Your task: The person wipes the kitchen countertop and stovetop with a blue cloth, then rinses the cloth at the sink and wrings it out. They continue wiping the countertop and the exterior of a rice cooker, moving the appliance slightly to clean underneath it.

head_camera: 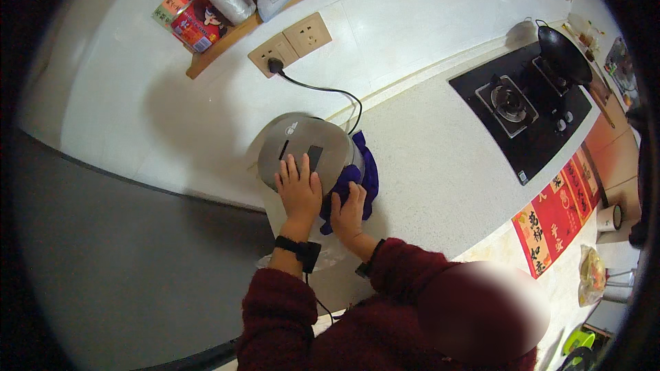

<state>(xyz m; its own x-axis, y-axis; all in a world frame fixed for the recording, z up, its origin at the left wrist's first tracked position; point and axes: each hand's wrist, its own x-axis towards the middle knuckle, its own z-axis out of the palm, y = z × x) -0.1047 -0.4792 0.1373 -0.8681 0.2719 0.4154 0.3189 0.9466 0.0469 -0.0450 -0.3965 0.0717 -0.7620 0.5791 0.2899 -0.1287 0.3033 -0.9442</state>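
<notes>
A grey, rounded countertop appliance [273, 165], perhaps a rice cooker, stands on the white counter by the wall. My left hand [300, 193] lies flat on its lid, fingers apart, holding nothing. My right hand [349, 214] presses a dark blue cloth [368, 185] against the appliance's side; part of the cloth is bunched along that side. The palm side of my right hand is hidden. A black cable [330, 90] runs from behind the appliance to a plug [275, 65] in the wall socket.
To the right, a black gas hob [508, 108] is set in the counter [423, 165], with a black wok [564, 54] at its back. A wooden shelf [227, 44] with cans and bags juts from the wall above. A grey panel [144, 257] borders the counter on the left.
</notes>
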